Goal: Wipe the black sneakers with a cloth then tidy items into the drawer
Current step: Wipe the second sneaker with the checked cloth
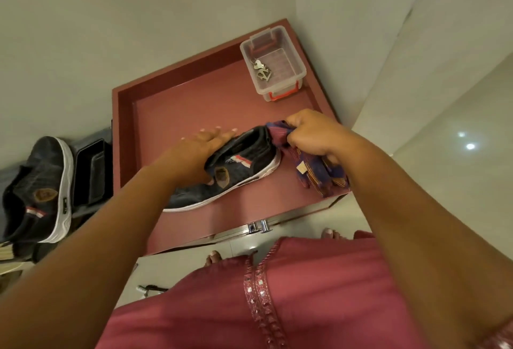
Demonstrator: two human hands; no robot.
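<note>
Your left hand (206,144) lies flat w/ fingers straight across the near sneaker (230,171) at centre frame, pressing it down rather than gripping it; that looks like bracing, so the shoe won't slide while you rub. Thumb sits low on the side panel. Your right hand (316,135) is bunched tight around the cloth (316,173), a purple patterned one, right of centre, and the wad touches the heel collar of the shoe, so I'd say you're wiping the back end now.

The sneaker rests on its side inside the open drawer (133,132), sole edge toward the bottom of the frame (handy: drawer floor works as a work surface, and the shoe is already where it gets stored).

The second sneaker (36,190) waits at the left edge, outside the drawer, beside a black tray (90,171); can't tell if it's been wiped. Clear box (273,62) w/ keys (261,69) sits in the drawer's far corner, upper right of centre, well apart from your hands.
</note>
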